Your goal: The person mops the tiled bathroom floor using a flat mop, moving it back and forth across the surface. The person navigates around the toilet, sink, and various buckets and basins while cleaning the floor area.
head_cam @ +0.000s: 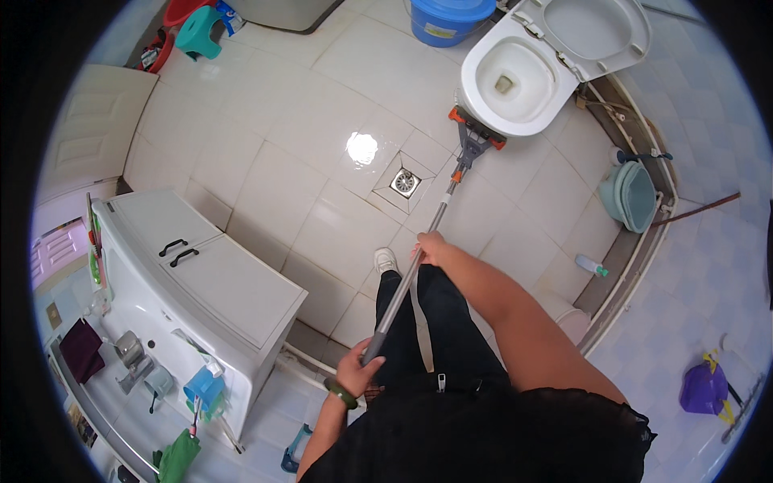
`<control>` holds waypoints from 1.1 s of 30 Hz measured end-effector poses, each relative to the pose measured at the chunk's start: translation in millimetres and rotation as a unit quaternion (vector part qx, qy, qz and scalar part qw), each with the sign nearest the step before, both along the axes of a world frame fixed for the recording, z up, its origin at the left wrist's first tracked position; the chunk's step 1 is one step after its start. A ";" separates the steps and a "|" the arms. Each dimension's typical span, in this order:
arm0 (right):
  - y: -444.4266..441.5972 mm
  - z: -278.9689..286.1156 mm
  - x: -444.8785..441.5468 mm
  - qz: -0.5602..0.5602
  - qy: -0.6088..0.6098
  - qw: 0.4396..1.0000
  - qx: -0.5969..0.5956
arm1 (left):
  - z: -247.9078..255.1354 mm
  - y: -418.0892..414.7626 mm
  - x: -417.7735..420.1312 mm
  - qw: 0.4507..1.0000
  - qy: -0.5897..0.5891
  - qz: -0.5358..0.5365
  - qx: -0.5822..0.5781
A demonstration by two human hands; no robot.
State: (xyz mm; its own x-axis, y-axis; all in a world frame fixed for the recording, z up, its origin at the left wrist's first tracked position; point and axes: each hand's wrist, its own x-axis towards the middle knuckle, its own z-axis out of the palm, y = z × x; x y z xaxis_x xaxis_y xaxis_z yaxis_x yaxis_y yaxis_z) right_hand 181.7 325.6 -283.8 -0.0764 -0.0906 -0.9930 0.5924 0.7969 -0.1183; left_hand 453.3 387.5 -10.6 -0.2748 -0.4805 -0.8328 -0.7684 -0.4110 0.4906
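Note:
A mop with a metal pole [403, 296] runs diagonally up from the person's waist. My left hand [356, 368] is closed around the grey grip at its upper end, a green bangle on the wrist. Lower on the pole, my right hand [430, 247] is wrapped around the metal tube. The mop head [477, 130], grey and orange, lies on the tiled floor against the base side of the white toilet [525, 84], partly hidden beneath the bowl's rim. Both the lid and seat are raised. A square floor drain [404, 182] is set in the tiles left of the pole.
A blue lidded bucket [444, 23] stands beside the toilet. Pale green basins [629, 196] and a bottle [590, 265] are along the right wall, near pipes. On the left is a white vanity cabinet [241, 290]; a teal stool [198, 33] stands at upper left.

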 end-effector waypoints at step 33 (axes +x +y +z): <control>0.4 10.9 -427.5 -0.219 0.209 0.942 -0.143 | -120.4 -60.3 -511.5 0.982 0.170 -0.070 0.050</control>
State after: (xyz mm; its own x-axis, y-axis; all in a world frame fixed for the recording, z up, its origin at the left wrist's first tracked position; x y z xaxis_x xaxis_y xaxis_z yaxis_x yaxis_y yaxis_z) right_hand -245.8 326.0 -272.8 -0.5484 -0.2179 -0.8073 0.7109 0.3869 -0.5873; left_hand -58.1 327.2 -131.1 -0.6021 -0.3388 -0.7230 -0.6202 -0.3718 0.6907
